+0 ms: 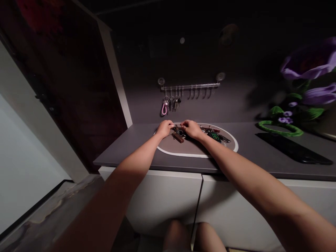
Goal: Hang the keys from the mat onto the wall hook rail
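Both of my hands are over an oval mat [189,152] with a pale rim, at the back of the grey counter. My left hand [165,128] has its fingers closed at the left side of a bunch of keys. A brown, bar-shaped fob [178,137] lies just below the keys [180,132]. My right hand [192,129] is curled with its fingertips pinched at the right side of the same bunch; what they grip is too small to tell. Beside its wrist lie a dark fob with green marks [214,136] and several other keys and small items.
A clear hook rail [190,86] on the dark wall carries several keys and a pink loop [164,108]. Purple plush flowers [307,66] with a green ring [280,128] and a black flat object [294,148] are at right. White cabinet doors [168,196] sit below the counter.
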### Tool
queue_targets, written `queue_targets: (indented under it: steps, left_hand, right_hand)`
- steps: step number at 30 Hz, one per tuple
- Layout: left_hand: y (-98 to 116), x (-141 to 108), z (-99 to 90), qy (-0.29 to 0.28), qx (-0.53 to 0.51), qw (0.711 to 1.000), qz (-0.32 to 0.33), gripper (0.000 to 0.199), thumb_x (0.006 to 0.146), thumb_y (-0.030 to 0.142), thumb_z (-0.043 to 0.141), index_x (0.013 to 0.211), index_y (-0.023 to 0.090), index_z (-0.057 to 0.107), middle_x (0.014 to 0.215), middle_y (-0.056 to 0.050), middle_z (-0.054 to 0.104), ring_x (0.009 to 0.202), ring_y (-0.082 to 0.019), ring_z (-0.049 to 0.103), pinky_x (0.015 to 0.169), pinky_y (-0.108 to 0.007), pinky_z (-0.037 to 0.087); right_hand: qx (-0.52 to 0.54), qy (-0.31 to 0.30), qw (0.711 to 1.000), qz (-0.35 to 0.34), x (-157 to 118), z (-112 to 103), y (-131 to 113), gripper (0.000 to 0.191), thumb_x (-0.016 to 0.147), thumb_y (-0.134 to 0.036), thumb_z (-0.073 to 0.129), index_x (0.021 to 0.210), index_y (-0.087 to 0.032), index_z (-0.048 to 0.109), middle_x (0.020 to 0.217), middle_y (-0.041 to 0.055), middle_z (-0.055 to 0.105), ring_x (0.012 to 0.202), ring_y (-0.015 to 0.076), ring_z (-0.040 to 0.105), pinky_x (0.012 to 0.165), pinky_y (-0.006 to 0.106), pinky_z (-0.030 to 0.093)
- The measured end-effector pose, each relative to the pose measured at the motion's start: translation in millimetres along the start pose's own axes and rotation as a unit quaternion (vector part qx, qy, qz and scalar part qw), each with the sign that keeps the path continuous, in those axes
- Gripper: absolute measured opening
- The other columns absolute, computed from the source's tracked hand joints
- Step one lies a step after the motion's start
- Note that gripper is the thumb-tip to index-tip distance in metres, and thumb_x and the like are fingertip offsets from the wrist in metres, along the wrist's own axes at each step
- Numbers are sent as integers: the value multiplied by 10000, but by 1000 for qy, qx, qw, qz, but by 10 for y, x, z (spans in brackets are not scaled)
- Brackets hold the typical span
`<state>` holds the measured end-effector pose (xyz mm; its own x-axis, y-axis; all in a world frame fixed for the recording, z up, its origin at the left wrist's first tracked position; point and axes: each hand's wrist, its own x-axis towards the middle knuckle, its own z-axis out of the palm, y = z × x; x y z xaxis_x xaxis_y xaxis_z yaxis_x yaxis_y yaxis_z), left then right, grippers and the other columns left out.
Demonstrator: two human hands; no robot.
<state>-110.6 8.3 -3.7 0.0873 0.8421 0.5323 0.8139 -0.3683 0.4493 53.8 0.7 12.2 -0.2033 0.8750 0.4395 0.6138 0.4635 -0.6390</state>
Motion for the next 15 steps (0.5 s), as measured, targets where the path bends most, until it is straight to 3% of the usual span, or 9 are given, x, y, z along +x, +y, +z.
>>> queue_targets:
  steps: [10, 15]
  left_hand:
    - [129, -10, -92, 37, -89, 995, -8, 140, 767, 152, 490, 743, 123, 626, 749, -36, 645, 694, -117, 548, 661, -211, 395]
    - [189, -8, -164, 52, -82, 995, 10, 142, 771, 151, 482, 734, 126, 617, 752, -29, 637, 713, -117, 540, 688, -215, 392]
  right_hand:
    - [-71, -21, 996, -39, -16, -8, -7, 119, 749, -170, 549, 823, -164, 642, 821, 65, 656, 737, 154, 570, 706, 235, 387]
    - [-88, -24, 995, -44, -22, -12, -19, 160, 790, -228, 510, 861, -166, 640, 851, 66, 659, 781, 155, 564, 735, 228, 382]
